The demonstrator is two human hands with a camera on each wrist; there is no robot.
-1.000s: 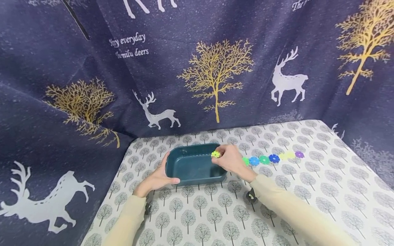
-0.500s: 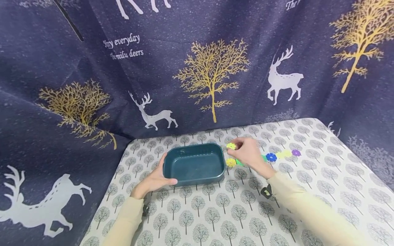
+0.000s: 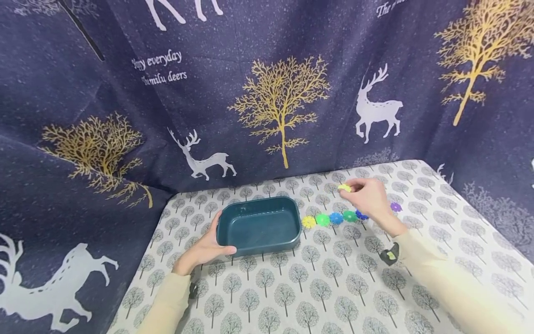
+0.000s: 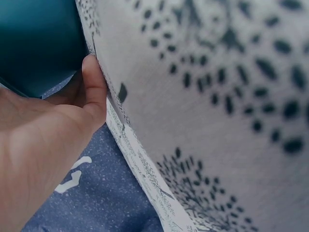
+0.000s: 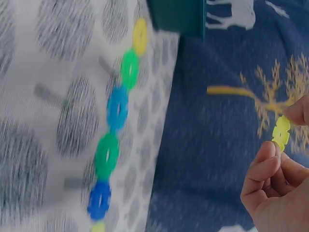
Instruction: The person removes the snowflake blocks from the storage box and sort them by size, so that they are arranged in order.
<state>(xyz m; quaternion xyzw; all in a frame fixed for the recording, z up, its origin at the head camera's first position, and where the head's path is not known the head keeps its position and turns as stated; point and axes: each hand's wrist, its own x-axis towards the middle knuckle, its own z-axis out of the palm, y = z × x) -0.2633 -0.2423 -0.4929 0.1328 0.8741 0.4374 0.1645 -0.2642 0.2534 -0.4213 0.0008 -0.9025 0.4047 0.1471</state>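
My left hand grips the left end of a dark teal rectangular basin, thumb at its front wall and fingers round the end. In the left wrist view the thumb tip lies beside the teal wall. Between thumb and fingertips, my right hand pinches a yellow-green snowflake disc, held above the table behind a row of such discs. That row runs rightward from the basin: yellow, green, light blue, green, dark blue, then purple. The right hand covers part of it.
A white tablecloth printed with grey trees covers the table. Behind and to the left hangs a dark blue curtain with deer and golden trees. A dark band sits at the right wrist.
My right hand has moved from over the basin's right end to the right and back, carrying the yellow-green disc above the row. The left hand keeps its hold on the basin.
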